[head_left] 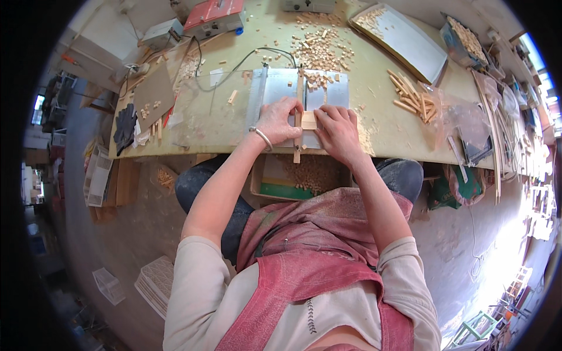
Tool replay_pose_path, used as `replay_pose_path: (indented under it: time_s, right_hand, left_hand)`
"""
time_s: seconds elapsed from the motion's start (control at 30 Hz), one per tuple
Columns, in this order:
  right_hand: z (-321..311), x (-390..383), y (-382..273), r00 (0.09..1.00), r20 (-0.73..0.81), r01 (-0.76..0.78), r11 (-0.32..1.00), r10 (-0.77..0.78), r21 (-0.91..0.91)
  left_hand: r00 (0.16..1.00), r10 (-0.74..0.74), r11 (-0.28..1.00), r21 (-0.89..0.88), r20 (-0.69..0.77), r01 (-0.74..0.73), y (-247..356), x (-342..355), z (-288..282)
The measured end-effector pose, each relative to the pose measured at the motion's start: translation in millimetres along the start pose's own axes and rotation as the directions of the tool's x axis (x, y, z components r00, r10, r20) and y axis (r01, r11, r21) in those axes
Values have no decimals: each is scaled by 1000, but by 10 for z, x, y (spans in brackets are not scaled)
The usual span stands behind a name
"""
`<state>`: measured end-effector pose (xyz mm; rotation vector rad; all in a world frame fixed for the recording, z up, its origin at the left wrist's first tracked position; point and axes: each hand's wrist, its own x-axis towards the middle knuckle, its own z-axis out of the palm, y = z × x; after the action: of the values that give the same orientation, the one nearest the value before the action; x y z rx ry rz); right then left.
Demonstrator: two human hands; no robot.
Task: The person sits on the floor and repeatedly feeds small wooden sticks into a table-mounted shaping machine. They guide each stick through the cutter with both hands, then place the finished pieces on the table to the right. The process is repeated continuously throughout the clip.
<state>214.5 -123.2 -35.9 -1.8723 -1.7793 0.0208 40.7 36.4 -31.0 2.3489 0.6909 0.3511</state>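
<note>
A small pale wooden block (pixel 308 121) lies on a silvery metal plate (pixel 280 88) at the table's near edge, between my two hands. My left hand (pixel 278 121), wearing a bangle at the wrist, is closed at the block's left side, its thumb and forefinger bent around that end. From the other side my right hand (pixel 338 128) grips the block with curled fingers. Beside the block a narrow wooden strip (pixel 297 157) runs front to back along the plate and sticks out over the edge. A dark slot (pixel 307 96) lies just right of it. My palms hide part of the plate.
Loose wooden cubes (pixel 322 50) are heaped behind the plate. Wooden sticks (pixel 413 96) lie to the right, below a large shallow tray (pixel 404 44). At left are a brown board (pixel 153 93) and dark glove (pixel 124 128). A box of wood pieces (pixel 275 192) sits under the table.
</note>
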Motion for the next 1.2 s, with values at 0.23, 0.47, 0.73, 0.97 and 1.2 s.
replay_pose_path:
  time_s: [0.23, 0.47, 0.73, 0.97, 1.2]
  right_hand:
    - [64, 110, 96, 1000, -5, -21, 1000, 21, -18]
    - [100, 250, 167, 999, -2, -46, 999, 46, -21]
    - [124, 381, 250, 998, -9, -55, 998, 54, -35]
    - [111, 468, 286, 998, 23, -64, 997, 65, -43]
    - [-24, 139, 164, 1000, 20, -21, 999, 21, -35]
  left_hand:
    - [1000, 0, 1000, 18, -4, 0, -22, 137, -31]
    - [999, 6, 1000, -10, -37, -6, -128, 292, -32]
    - [999, 20, 999, 31, -30, -19, -205, 457, -53]
    - [999, -34, 996, 80, 19, 32, -211, 552, -99]
    - [976, 67, 985, 144, 207, -98, 142, -41, -234]
